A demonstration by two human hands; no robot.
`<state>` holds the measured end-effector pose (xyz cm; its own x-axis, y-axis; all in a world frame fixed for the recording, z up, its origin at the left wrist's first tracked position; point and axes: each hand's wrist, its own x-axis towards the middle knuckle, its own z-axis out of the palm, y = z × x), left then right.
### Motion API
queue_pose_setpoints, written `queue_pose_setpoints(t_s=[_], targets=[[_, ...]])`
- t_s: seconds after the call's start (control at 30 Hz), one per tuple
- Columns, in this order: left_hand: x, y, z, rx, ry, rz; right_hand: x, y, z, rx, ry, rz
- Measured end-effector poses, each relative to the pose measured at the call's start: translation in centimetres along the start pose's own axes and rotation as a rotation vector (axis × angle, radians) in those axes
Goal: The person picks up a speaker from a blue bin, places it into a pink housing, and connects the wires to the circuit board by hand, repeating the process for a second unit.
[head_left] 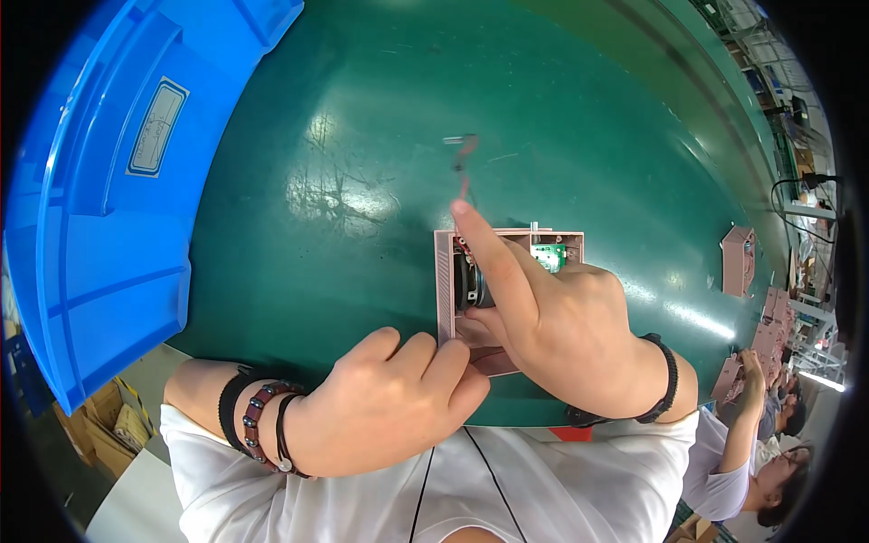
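Note:
A pink plastic casing [445, 299], open at the top, stands on the green table in front of me. A round black speaker [468, 279] sits at its left side, and a green circuit board [549, 257] at its far right. My left hand [394, 389] is closed, its curled fingertips at the casing's near left corner. My right hand [566, 312] reaches over the casing. Its thumb lies beside the speaker, and its index finger stretches out past the far wall. Beyond that fingertip is a thin red and dark wire [464, 167], blurred. The other right fingers are partly hidden.
A large blue plastic bin [122, 199] stands at the left. Along the right edge of the green table [398, 100] is another pink casing [738, 261], with several more pink parts [771, 330] nearer. A co-worker's arm [747, 412] reaches in there. Cardboard boxes [113, 425] are at lower left.

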<state>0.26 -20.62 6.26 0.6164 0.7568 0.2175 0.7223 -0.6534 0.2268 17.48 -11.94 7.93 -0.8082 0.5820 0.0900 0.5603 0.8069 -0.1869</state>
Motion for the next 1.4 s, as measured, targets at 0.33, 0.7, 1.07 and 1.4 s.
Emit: queue_pose_setpoints(t_s=[0.33,0.7,1.07,1.4], targets=[[0.1,-0.2,0.0,-0.010,-0.004,0.029,0.7,0.0,-0.6,-0.055,-0.120,0.000],[0.3,-0.6,0.0,-0.011,-0.004,0.080,1.4,0.8,-1.0,0.123,-0.180,0.012],[1.1,-3.8,-2.2,0.000,-0.047,0.052,0.3,-0.7,-0.5,-0.143,-0.037,0.010],[0.5,-5.3,-1.8,0.072,-0.017,-0.051,2.7,5.7,-3.0,-0.263,0.182,0.053]])
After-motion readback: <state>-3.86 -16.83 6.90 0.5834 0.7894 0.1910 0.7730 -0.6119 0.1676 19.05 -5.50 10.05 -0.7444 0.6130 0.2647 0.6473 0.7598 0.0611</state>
